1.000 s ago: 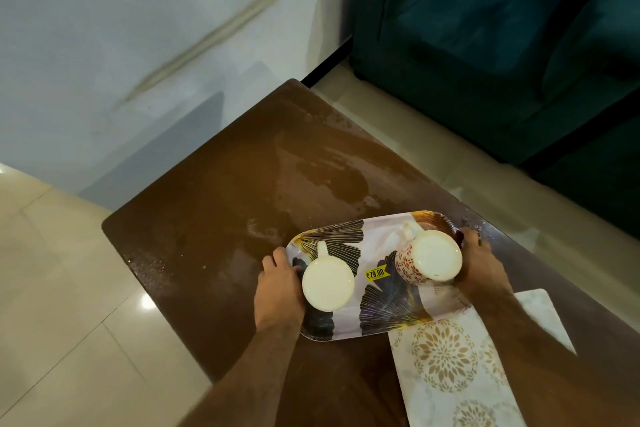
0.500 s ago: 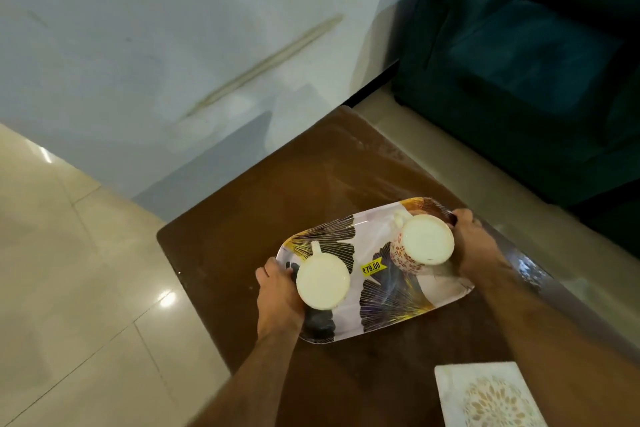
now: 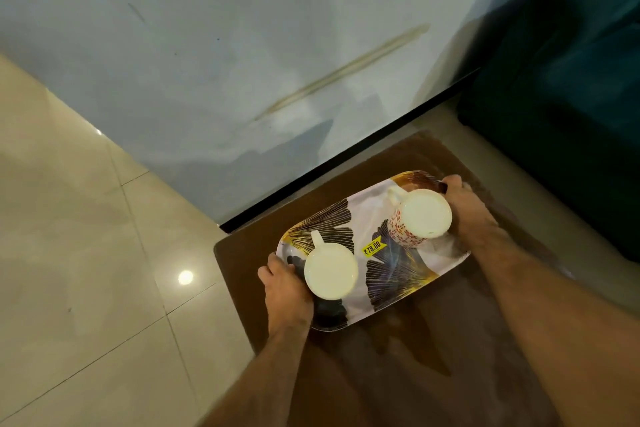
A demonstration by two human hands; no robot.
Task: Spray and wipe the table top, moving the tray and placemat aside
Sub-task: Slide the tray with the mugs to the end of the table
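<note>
Brown table top (image 3: 433,350) carries a leaf-patterned tray (image 3: 374,246) with two mugs. Left hand (image 3: 287,291) grips its near-left end, right hand (image 3: 471,208) clasps the far-right end.

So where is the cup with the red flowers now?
In the head view, the flowered cup stands at the right end of the tray, next to the right hand; the plain white cup is at the left end.
</note>
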